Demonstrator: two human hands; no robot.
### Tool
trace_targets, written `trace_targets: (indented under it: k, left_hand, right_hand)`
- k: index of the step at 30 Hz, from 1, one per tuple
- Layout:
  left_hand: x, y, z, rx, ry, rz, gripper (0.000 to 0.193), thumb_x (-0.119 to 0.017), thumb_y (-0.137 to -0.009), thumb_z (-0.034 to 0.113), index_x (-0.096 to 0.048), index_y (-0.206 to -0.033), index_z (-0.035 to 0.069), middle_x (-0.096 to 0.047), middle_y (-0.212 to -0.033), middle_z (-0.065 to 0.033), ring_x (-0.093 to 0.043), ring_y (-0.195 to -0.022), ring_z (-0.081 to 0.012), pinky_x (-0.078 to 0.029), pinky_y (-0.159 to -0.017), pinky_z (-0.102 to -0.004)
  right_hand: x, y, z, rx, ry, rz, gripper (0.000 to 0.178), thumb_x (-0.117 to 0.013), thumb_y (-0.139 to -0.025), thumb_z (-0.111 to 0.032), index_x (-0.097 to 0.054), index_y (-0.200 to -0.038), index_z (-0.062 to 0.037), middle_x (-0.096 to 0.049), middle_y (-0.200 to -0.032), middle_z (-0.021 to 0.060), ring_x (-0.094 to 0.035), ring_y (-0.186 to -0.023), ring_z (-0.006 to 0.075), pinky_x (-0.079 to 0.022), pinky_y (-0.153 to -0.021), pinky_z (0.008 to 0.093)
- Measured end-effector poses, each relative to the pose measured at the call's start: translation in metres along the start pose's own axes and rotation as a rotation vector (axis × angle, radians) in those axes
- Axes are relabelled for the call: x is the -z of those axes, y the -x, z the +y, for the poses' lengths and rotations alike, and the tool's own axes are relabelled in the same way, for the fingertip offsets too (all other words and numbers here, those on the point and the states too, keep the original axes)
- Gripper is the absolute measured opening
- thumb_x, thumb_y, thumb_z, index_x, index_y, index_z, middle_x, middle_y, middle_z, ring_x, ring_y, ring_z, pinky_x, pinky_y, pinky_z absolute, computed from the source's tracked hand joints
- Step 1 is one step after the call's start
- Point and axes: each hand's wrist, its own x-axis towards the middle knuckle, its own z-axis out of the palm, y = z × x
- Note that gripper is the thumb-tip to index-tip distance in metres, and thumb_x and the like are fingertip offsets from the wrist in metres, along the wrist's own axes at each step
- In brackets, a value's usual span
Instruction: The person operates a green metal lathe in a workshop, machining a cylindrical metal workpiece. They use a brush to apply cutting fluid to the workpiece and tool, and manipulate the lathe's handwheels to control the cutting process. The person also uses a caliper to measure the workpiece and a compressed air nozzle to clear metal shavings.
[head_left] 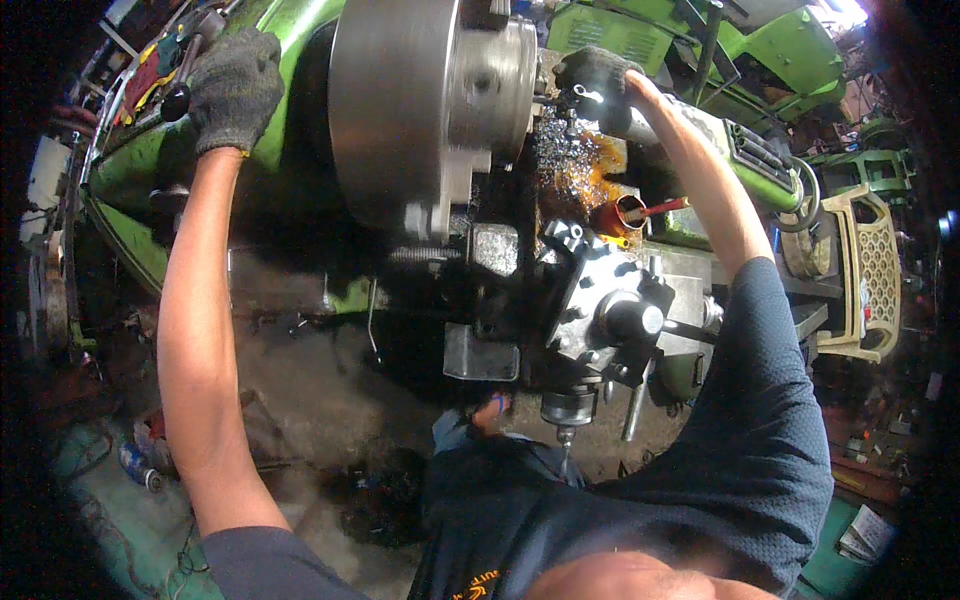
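A large metal lathe chuck (392,110) is smeared by motion, with a thick round metal workpiece (490,85) on its right side. My left hand (236,90), in a dark grey knit glove, is closed on the green headstock, beside a lever with a black knob (175,102); what its fingers grip is hidden. At the workpiece's right end, my gloved right hand (600,72) is curled, its fingers partly hidden. A small ring-ended metal part (588,94) shows just below it. Under this hand, shiny metal chips (568,150) lie on the oily carriage.
A red cup (618,213) with a red-handled brush (658,208) stands by the square tool post (610,310). The tailstock (745,160) is beneath my right forearm. Farther right is a beige plastic chair (868,270). Coloured rags (150,80) lie at the far left.
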Motion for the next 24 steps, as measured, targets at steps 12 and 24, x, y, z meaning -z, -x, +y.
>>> trace_targets:
  k: [12,24]
  left_hand:
    - [0.002,0.01,-0.006,0.0,-0.061,-0.087,0.014,-0.055,-0.087,0.021,-0.065,-0.083,0.012,-0.065,-0.084,-0.0133,-0.064,-0.085,-0.0352,-0.049,-0.074,-0.0489]
    - [0.007,-0.012,0.008,0.021,-0.04,-0.081,0.012,-0.059,-0.079,0.018,-0.068,-0.077,0.011,-0.064,-0.083,-0.0146,-0.064,-0.08,-0.0362,-0.049,-0.07,-0.048]
  right_hand:
    - [-0.024,0.005,-0.015,-0.047,0.273,-0.038,0.031,-0.078,-0.078,-0.026,-0.072,-0.103,-0.0081,-0.072,-0.102,0.0145,-0.068,-0.091,0.0345,-0.056,-0.078,0.0398]
    - [0.007,0.059,-0.065,0.168,0.373,0.296,0.015,-0.071,-0.081,-0.027,-0.074,-0.091,-0.0162,-0.07,-0.088,0.0134,-0.069,-0.092,0.0381,-0.054,-0.08,0.0499]
